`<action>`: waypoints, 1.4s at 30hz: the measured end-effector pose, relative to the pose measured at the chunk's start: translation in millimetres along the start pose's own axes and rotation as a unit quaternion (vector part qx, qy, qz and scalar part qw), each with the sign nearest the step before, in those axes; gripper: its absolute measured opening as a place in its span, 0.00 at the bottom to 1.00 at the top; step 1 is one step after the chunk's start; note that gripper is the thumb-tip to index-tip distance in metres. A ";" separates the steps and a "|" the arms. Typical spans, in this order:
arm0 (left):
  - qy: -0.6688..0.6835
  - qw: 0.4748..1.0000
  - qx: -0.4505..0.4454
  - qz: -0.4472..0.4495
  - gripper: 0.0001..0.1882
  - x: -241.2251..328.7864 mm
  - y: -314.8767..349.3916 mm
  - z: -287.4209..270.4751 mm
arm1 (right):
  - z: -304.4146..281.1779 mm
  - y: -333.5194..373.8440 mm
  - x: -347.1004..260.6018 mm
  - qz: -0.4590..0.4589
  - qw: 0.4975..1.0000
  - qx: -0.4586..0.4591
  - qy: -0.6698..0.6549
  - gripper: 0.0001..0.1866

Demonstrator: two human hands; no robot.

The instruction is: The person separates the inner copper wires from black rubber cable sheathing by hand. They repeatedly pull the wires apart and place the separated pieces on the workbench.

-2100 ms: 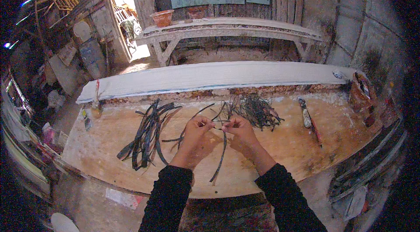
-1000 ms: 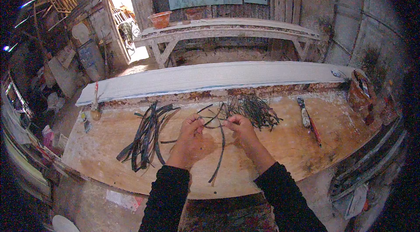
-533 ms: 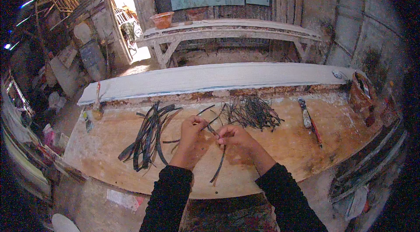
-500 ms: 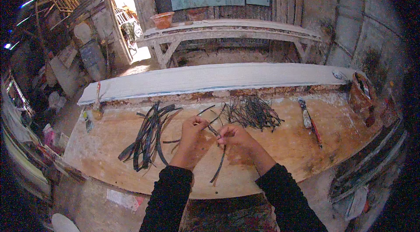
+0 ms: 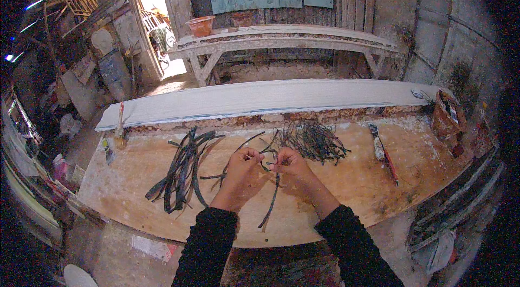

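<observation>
Close together over the middle of the wooden table (image 5: 346,200), my left hand (image 5: 244,170) and my right hand (image 5: 295,170) both pinch dark, thin strips. One black strip (image 5: 269,203) hangs from my right fingertips toward the near edge. Other strip ends poke out behind and to the left of my left hand. Left of my hands lies a bundle of wider black strips (image 5: 179,173), looped and loosely gathered. Just beyond my right hand is a tangled pile of thinner dark strips (image 5: 314,141). The exact crossing of strips between my fingers is too small to make out.
A long white board (image 5: 271,98) runs along the table's far side. To the right lie a red-handled tool (image 5: 388,165) and a brown container (image 5: 447,111). A brush (image 5: 120,122) stands at the left. Behind are a bench (image 5: 287,43) and an orange pot (image 5: 201,26).
My right hand has lifted slightly away from me and turned. My left hand has shifted a little right, with fingertips still close to the right ones. The hanging strip moved only slightly.
</observation>
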State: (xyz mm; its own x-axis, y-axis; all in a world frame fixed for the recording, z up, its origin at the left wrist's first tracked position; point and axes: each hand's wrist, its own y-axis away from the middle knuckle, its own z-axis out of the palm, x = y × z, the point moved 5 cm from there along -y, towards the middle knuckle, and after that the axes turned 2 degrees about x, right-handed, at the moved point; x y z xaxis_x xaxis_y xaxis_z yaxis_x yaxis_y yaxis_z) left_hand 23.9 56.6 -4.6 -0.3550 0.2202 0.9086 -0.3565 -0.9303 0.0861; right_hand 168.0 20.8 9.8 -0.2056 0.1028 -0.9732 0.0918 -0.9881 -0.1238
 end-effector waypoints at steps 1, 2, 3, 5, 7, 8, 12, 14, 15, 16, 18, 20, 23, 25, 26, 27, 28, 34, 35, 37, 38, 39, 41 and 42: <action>0.002 1.000 0.002 -0.001 0.03 -0.9 0.1 -1.0 | 1.2 0.3 1.7 0.018 1.000 0.003 0.005 0.14; 0.049 0.999 0.001 -0.019 0.03 7.4 10.6 15.5 | -1.5 2.1 1.7 0.037 0.999 0.013 0.010 0.14; 0.095 0.995 0.001 -0.038 0.04 10.4 15.3 25.9 | -4.2 4.2 1.3 0.055 0.998 0.024 0.016 0.14; 0.081 0.996 0.013 -0.021 0.05 11.5 14.9 21.3 | 3.6 5.9 -6.6 0.052 0.998 0.016 -0.026 0.14; 0.089 0.996 0.017 -0.012 0.06 9.3 13.2 17.6 | 8.8 8.5 -12.2 0.057 0.996 0.012 -0.068 0.14; 0.105 0.994 0.016 -0.013 0.06 7.4 12.2 16.5 | 10.4 10.0 -13.8 0.063 0.994 0.011 -0.089 0.14; 0.126 0.991 0.009 -0.046 0.06 11.6 17.7 32.5 | -0.5 6.4 -5.4 0.016 0.999 0.025 -0.020 0.13; 0.125 0.991 0.011 -0.033 0.06 16.4 21.2 30.7 | 11.9 10.9 -21.1 0.031 0.997 0.012 -0.073 0.13; 0.126 0.992 0.011 -0.028 0.06 17.2 21.7 30.3 | 15.5 12.9 -26.8 0.039 0.994 0.008 -0.098 0.13; 0.102 0.995 0.010 -0.018 0.06 16.3 19.5 28.0 | 14.4 12.9 -25.9 0.045 0.995 0.009 -0.084 0.13; 0.054 0.999 0.009 0.002 0.06 9.1 9.8 17.5 | 10.0 11.7 -20.8 0.057 0.997 0.012 -0.058 0.13; 0.037 0.999 0.009 0.014 0.06 4.8 1.3 11.3 | 5.9 8.6 -14.1 0.050 0.998 0.015 -0.045 0.12; 0.029 0.999 0.010 0.011 0.06 4.5 2.5 8.6 | 5.5 9.3 -12.8 0.057 0.996 0.017 -0.067 0.11; 0.029 1.000 0.004 0.005 0.05 7.5 6.5 12.1 | 6.7 11.1 -14.5 0.066 0.993 0.016 -0.100 0.11; 0.027 1.000 -0.002 0.003 0.04 8.3 7.7 14.5 | 7.3 11.6 -15.8 0.069 0.990 0.015 -0.119 0.11; 0.026 1.000 -0.008 0.000 0.04 8.2 8.0 16.2 | 7.4 12.2 -16.2 0.072 0.988 0.014 -0.138 0.11; 0.015 1.000 -0.014 0.008 0.04 6.1 5.2 12.2 | 6.7 11.2 -14.1 0.071 0.990 0.022 -0.122 0.11; 0.015 0.999 0.003 0.031 0.07 -0.7 -3.7 2.4 | 1.9 9.7 -12.8 0.082 0.990 0.050 -0.100 0.12; 0.001 1.000 0.010 0.024 0.07 0.4 -2.4 2.9 | -0.6 8.1 -12.1 0.060 0.994 0.042 -0.087 0.12; -0.019 0.999 0.023 0.013 0.07 3.3 0.3 4.1 | -1.9 7.5 -13.3 0.038 0.996 0.036 -0.076 0.13; -0.025 0.999 0.029 0.010 0.07 5.0 1.7 5.4 | -1.9 7.9 -14.0 0.039 0.995 0.039 -0.078 0.13; -0.031 0.999 0.035 0.006 0.07 5.9 2.7 5.8 | -1.6 8.3 -14.9 0.039 0.995 0.042 -0.080 0.13; -0.045 0.998 0.033 0.026 0.07 5.2 1.0 2.0 | 4.3 10.8 -20.3 0.050 0.993 0.030 -0.099 0.13; -0.052 0.997 0.033 0.036 0.07 4.7 0.5 0.0 | 6.9 11.5 -21.6 0.055 0.992 0.025 -0.108 0.13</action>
State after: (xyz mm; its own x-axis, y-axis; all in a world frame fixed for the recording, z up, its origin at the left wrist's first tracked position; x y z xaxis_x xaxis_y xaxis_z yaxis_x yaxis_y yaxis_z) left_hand 22.1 57.2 -0.3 -0.2843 0.1245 0.9506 -0.2756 -0.9603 0.0433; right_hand 166.8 6.4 30.7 -0.4012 -0.0281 -0.9156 0.0784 -0.9969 -0.0038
